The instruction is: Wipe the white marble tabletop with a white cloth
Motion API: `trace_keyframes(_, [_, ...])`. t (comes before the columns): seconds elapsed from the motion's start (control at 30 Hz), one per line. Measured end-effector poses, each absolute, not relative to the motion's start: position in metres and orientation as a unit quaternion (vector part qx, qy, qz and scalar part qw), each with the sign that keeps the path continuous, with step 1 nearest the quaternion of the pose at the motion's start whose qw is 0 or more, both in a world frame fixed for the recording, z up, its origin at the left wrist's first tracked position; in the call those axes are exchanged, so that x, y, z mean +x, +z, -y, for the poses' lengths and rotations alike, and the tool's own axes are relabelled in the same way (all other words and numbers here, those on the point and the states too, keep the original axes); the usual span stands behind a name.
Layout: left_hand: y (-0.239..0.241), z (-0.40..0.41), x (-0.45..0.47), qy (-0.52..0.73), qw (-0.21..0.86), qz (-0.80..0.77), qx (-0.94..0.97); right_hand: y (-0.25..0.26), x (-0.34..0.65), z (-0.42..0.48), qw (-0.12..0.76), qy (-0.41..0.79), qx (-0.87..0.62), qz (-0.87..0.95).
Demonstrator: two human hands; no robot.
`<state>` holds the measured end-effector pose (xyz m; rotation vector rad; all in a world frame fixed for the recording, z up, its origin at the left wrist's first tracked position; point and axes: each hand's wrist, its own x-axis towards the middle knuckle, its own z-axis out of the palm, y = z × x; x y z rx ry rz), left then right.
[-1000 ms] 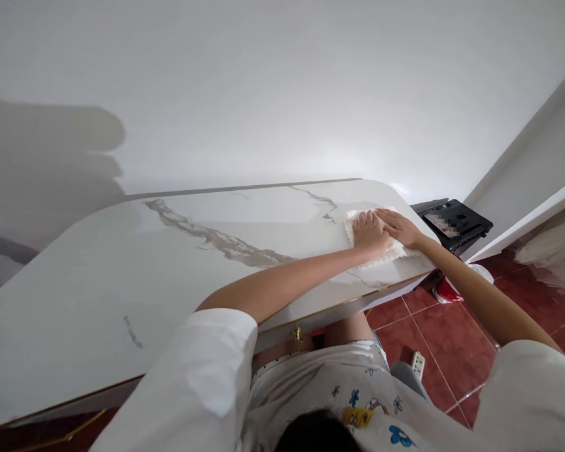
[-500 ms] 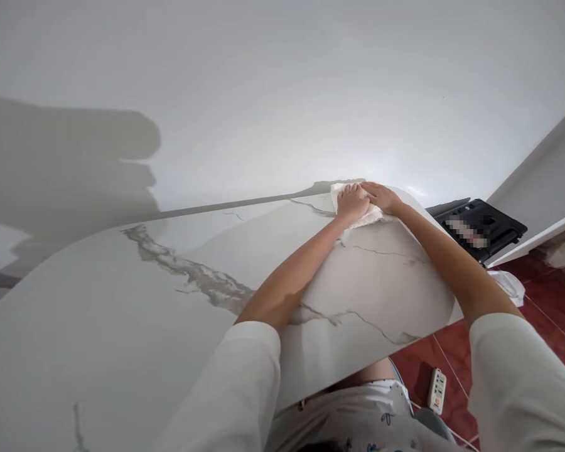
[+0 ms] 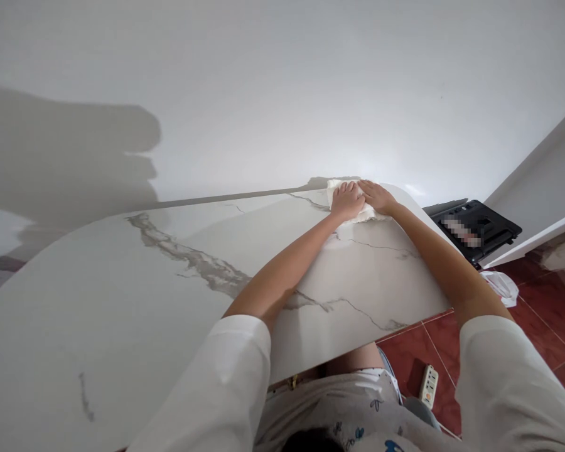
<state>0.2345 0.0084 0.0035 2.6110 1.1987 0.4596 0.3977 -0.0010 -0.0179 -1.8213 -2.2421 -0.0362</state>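
A crumpled white cloth [image 3: 368, 215] lies on the marble-patterned table top [image 3: 136, 301], close to its far edge by the wall. My left hand [image 3: 348, 199] presses on the cloth from above, fingers stretched forward and slightly apart. Beside it, my right hand [image 3: 377, 196] rests flat over the cloth's right part, its fingertips pointing towards the left hand and almost meeting it. Both palms are turned down, so their undersides are hidden. The cloth shows around the hands on the near side and at the far left corner.
Directly behind the table rises a white wall [image 3: 263, 94]. To the right are a black case [image 3: 494, 229] and a white plastic bag [image 3: 503, 287]. A power strip [image 3: 429, 387] with a cable lies on the red tiled floor [image 3: 541, 320].
Both hands and the cloth stay at nearly the same spot near the far edge. The whole view has shifted slightly, and my left fingers look a little more spread.
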Motion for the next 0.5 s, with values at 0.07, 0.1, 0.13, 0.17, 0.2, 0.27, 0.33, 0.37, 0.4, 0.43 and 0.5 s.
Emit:
trace_keyframes(0.07, [0.005,0.01,0.227,0.152,0.119,-0.414,0.889,-0.019,0.392,0.017,0.13,-0.008,-0.616,0.777])
trace_keyframes(0.1, [0.005,0.021,0.223,0.15,0.12,-0.417,0.888,-0.019,0.389,0.027,0.131,-0.007,-0.612,0.78])
trace_keyframes(0.13, [0.005,0.031,0.218,0.148,0.119,-0.418,0.888,-0.019,0.385,0.037,0.132,-0.006,-0.61,0.781])
trace_keyframes(0.17, [0.005,0.042,0.214,0.144,0.119,-0.418,0.889,-0.018,0.38,0.048,0.131,-0.007,-0.609,0.782])
trace_keyframes(0.2, [0.004,0.053,0.209,0.14,0.119,-0.418,0.89,-0.017,0.375,0.06,0.128,-0.007,-0.61,0.782])
trace_keyframes(0.27, [0.004,0.076,0.199,0.128,0.118,-0.416,0.893,-0.015,0.362,0.086,0.118,-0.002,-0.616,0.778])
trace_keyframes(0.33, [0.004,0.101,0.188,0.123,0.115,-0.412,0.895,-0.013,0.349,0.115,0.11,0.002,-0.621,0.776])
trace_keyframes(0.37, [0.004,0.114,0.182,0.124,0.115,-0.411,0.896,-0.012,0.343,0.13,0.109,0.003,-0.622,0.775])
trace_keyframes(0.4, [0.005,0.127,0.176,0.125,0.118,-0.41,0.896,-0.012,0.337,0.146,0.111,0.003,-0.622,0.775])
trace_keyframes(0.43, [0.006,0.141,0.17,0.128,0.122,-0.412,0.894,-0.011,0.33,0.162,0.115,0.002,-0.62,0.777])
trace_keyframes(0.5, [0.007,0.168,0.159,0.13,0.139,-0.421,0.887,-0.012,0.319,0.193,0.125,-0.001,-0.61,0.782])
